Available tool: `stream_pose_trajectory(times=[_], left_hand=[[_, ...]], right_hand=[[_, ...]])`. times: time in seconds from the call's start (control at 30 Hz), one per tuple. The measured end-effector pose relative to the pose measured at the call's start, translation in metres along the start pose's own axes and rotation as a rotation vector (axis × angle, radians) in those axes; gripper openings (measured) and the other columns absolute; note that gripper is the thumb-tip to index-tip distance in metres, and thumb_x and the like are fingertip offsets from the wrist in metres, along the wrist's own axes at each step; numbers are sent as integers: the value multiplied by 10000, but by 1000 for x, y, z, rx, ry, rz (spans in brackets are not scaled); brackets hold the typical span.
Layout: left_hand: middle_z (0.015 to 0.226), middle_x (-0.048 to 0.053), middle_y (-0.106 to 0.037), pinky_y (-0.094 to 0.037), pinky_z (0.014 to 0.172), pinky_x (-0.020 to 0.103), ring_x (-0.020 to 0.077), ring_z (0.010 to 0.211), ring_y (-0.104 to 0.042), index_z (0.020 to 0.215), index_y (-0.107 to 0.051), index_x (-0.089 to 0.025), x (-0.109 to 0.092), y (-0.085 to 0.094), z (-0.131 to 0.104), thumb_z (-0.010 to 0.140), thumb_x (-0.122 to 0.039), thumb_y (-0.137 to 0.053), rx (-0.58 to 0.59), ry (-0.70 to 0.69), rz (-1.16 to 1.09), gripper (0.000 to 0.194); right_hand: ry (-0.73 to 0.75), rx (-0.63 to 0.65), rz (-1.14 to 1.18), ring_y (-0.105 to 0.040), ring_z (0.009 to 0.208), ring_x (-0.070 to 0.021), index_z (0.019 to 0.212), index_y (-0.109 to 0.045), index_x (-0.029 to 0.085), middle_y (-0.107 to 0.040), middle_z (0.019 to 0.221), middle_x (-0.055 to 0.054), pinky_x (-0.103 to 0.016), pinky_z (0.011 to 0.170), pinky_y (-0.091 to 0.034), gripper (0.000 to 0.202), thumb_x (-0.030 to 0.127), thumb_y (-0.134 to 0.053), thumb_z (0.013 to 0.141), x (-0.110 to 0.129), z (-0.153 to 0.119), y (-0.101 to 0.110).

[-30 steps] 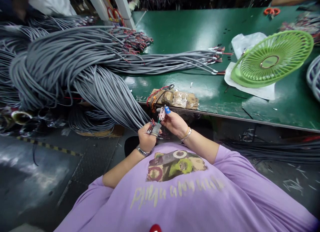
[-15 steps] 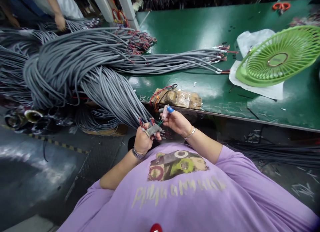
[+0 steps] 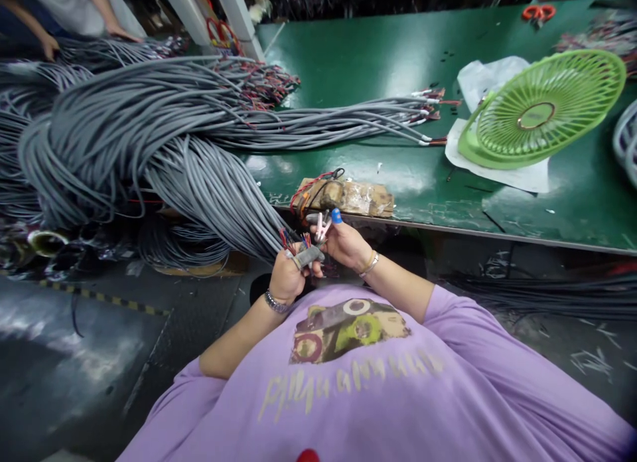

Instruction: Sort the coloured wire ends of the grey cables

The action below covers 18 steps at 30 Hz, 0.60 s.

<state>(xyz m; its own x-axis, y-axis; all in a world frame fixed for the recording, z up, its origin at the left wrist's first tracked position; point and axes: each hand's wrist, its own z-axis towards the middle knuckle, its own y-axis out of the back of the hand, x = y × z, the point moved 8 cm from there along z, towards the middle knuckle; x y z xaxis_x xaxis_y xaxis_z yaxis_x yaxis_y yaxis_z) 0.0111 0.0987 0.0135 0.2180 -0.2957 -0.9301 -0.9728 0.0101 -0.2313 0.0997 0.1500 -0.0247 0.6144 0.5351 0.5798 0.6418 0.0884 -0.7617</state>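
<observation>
My left hand (image 3: 287, 276) is closed around the end of a grey cable bundle (image 3: 223, 190), with a grey wrapped piece (image 3: 307, 257) at its fingers and thin red and blue wire ends (image 3: 287, 239) sticking up beside it. Close on the right, my right hand (image 3: 347, 244) is closed on a small pale pink clip-like tool (image 3: 323, 228). A blue covering (image 3: 337, 216) wraps its thumb tip. The fingertips of both hands nearly meet, and the small wires between them are partly hidden.
A wooden block (image 3: 368, 199) with red and black wires lies at the edge of the green table (image 3: 398, 50). Grey cables (image 3: 109, 123) pile at the left. A green fan (image 3: 542, 113) and red-handled scissors (image 3: 538, 13) sit at the right. Another person's hands touch cables at the upper left.
My right hand has moved slightly left, closer to my left hand, and the pink tool is turned differently. The camera view has shifted a little. The other person's hands at upper left have moved.
</observation>
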Motion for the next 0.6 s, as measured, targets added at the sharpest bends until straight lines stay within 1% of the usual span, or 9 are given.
stream_pose_trajectory(times=[0.1,0.23,0.3,0.5,0.6], left_hand=[[444,-2,-584,-388,380,204,99,360,-525,568,-596,-145,2,3,1,640,-402,-759,-5,4,4,313],[448,8,-590,-335,359,189,106,367,-548,569,-606,-137,3,5,2,649,-391,-748,15,3,8,301],[443,8,-589,-338,361,192,104,360,-540,575,-611,-137,4,5,2,640,-385,-749,12,-2,3,291],[434,6,-575,-380,377,212,102,350,-521,537,-578,-147,4,6,1,638,-415,-745,-12,5,38,332],[427,4,-568,-384,377,212,101,345,-516,523,-564,-149,4,5,1,632,-422,-747,-18,9,55,347]], right_hand=[[40,-2,-31,-513,605,-101,911,-683,171,-659,770,-35,-206,538,-448,529,652,-464,895,1,1,3],[-35,19,14,-529,607,-108,832,-655,172,-661,763,-32,-221,547,-461,540,686,-493,858,-7,0,0],[-64,17,67,-536,601,-109,809,-641,177,-659,740,-21,-227,557,-467,532,695,-523,834,-10,0,-4],[-44,-94,134,-521,559,-97,784,-638,176,-642,659,0,-224,573,-457,460,630,-590,834,-6,2,-3],[-30,-116,124,-529,560,-101,768,-634,176,-630,628,-1,-224,569,-452,460,631,-597,829,-4,3,-3]])
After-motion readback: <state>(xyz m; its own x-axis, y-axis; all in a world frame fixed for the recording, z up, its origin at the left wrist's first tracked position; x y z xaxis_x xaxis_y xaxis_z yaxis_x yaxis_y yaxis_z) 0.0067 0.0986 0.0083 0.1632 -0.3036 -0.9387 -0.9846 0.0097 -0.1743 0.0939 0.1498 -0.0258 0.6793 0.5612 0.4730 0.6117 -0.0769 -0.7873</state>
